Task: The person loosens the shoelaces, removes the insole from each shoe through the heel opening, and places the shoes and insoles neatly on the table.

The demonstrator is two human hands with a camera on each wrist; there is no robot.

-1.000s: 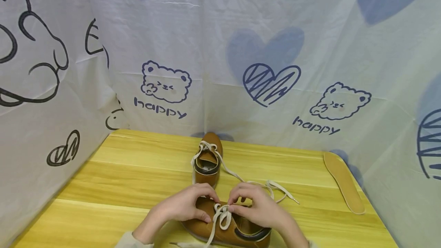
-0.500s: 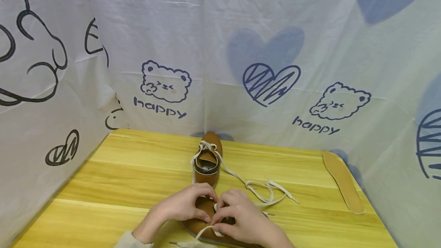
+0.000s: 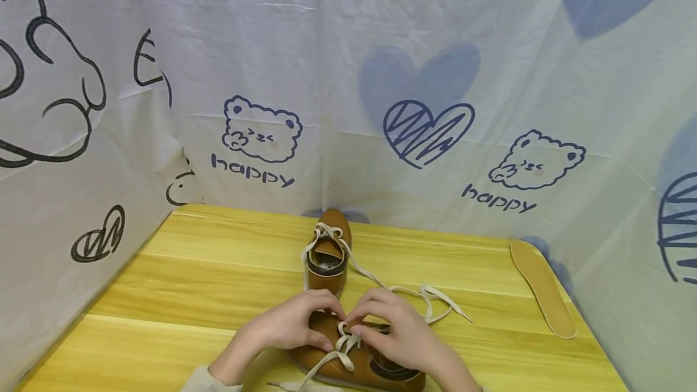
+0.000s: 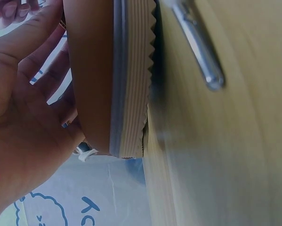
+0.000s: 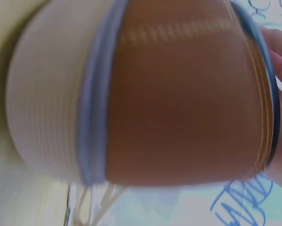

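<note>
A brown leather shoe (image 3: 362,363) lies sideways on the table at the front, toe to the left. My left hand (image 3: 294,322) grips its front part, thumb on the near side and fingers over the far side. With thumb and forefinger, my right hand (image 3: 400,334) pinches the cream shoelace (image 3: 343,357) at the top of the lacing. One lace end trails over the near side onto the table; its shiny metal tip (image 4: 202,52) shows in the left wrist view. The shoe's heel (image 5: 188,103) fills the right wrist view. Exactly how the lace is knotted is partly hidden by my fingers.
A second brown shoe (image 3: 333,222) stands behind, toe away, its long loose lace (image 3: 427,301) spread to the right. A tan insole (image 3: 543,289) lies at the table's right edge. Printed white cloth (image 3: 348,156) encloses the wooden table (image 3: 218,253).
My right hand dipped left and down over the lacing, then went back up and right. The lace loop hanging near the bow has shifted, and the trailing end now slants left. My left hand stayed put.
</note>
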